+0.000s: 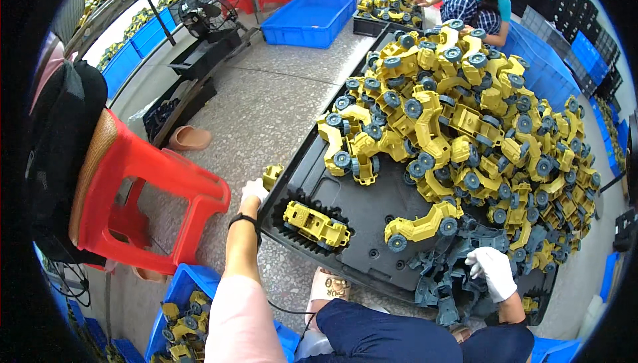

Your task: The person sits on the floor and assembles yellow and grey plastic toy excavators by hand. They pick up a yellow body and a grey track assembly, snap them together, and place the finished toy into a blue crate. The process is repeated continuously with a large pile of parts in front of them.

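My left hand (254,191), in a white glove, is just past the left edge of the black table, closed on a yellow toy truck body (271,175), partly hidden by the hand. My right hand (493,274), also gloved in white, is over a heap of grey plastic toy parts (442,266) at the near right. Its fingers are curled in; whatever is under them is hidden. Between the hands lies a yellow toy truck chassis with grey wheels (420,225). Another yellow truck body (316,225) rests in a black toothed recess at the near left corner.
A tall pile of yellow toy trucks (458,117) covers the table's far and right side. A red stool (153,197) stands at left, above a blue crate of truck parts (183,316). A blue bin (311,17) sits on the floor; a co-worker (475,4) sits beyond the pile.
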`<control>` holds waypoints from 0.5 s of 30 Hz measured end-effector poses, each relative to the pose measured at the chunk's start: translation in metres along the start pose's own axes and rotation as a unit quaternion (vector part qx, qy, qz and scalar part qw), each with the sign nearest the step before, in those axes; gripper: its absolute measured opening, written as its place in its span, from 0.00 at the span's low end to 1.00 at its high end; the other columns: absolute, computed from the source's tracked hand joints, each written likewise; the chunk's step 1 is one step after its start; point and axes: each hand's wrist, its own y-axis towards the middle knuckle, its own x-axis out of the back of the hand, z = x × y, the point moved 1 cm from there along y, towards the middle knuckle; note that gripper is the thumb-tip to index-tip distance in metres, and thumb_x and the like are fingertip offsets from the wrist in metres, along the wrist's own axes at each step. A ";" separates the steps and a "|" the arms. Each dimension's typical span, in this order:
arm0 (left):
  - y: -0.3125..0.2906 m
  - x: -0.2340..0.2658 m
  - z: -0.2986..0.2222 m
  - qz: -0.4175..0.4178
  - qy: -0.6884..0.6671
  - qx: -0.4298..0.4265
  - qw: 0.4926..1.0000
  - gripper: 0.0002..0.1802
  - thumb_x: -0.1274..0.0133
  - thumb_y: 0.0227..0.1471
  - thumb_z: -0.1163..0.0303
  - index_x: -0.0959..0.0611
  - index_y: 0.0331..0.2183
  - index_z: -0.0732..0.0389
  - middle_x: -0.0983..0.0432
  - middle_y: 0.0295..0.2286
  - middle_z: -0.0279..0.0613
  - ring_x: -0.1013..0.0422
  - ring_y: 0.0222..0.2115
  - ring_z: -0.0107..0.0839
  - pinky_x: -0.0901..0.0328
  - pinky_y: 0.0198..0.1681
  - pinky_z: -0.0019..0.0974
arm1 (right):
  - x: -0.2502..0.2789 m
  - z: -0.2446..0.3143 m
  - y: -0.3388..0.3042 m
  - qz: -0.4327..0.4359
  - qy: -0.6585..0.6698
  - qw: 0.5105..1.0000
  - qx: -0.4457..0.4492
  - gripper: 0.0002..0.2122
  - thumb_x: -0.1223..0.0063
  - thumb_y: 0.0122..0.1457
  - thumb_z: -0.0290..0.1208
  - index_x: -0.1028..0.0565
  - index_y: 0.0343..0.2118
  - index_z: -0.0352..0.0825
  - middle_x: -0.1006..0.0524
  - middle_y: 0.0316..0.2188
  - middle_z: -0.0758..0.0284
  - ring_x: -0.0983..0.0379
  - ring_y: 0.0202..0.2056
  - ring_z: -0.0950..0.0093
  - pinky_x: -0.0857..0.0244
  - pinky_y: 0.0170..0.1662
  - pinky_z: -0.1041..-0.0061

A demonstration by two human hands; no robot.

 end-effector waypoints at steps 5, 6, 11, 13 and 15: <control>-0.058 0.037 0.044 -0.110 -0.296 -0.041 0.948 0.36 0.34 0.31 0.61 0.26 0.45 0.62 0.23 0.39 0.51 0.26 0.42 0.42 0.32 0.45 0.39 | -0.006 0.009 -0.006 0.014 0.004 0.999 0.035 0.12 0.53 0.63 0.32 0.22 0.36 0.27 0.20 0.29 0.62 0.27 0.24 0.80 0.33 0.28 0.81; -0.065 0.047 0.052 -0.121 -0.298 -0.067 0.944 0.36 0.34 0.31 0.61 0.27 0.45 0.62 0.23 0.38 0.50 0.26 0.41 0.41 0.32 0.45 0.39 | -0.007 0.010 -0.008 0.014 0.006 0.999 0.041 0.12 0.53 0.63 0.32 0.22 0.36 0.27 0.20 0.29 0.62 0.27 0.23 0.80 0.33 0.28 0.81; -0.146 0.127 0.022 -0.163 -0.351 -0.170 0.906 0.30 0.34 0.42 0.59 0.27 0.43 0.62 0.24 0.34 0.43 0.25 0.35 0.37 0.31 0.39 0.38 | 0.006 0.002 -0.016 0.027 0.051 0.997 0.056 0.12 0.53 0.64 0.33 0.23 0.36 0.28 0.20 0.29 0.64 0.28 0.24 0.81 0.34 0.28 0.82; -0.183 0.131 -0.012 -0.046 -0.524 -0.192 0.828 0.24 0.38 0.48 0.60 0.27 0.43 0.61 0.24 0.33 0.40 0.25 0.34 0.34 0.30 0.37 0.37 | 0.009 0.015 -0.025 0.017 0.031 0.996 0.083 0.11 0.52 0.64 0.33 0.22 0.38 0.31 0.21 0.29 0.69 0.31 0.24 0.84 0.36 0.29 0.83; -0.225 0.125 -0.041 0.090 -0.668 -0.222 0.705 0.20 0.41 0.51 0.63 0.27 0.43 0.60 0.25 0.31 0.38 0.25 0.31 0.31 0.30 0.36 0.35 | 0.016 0.010 -0.024 0.017 0.065 0.994 0.086 0.11 0.52 0.64 0.34 0.22 0.39 0.31 0.22 0.29 0.71 0.31 0.25 0.84 0.36 0.29 0.82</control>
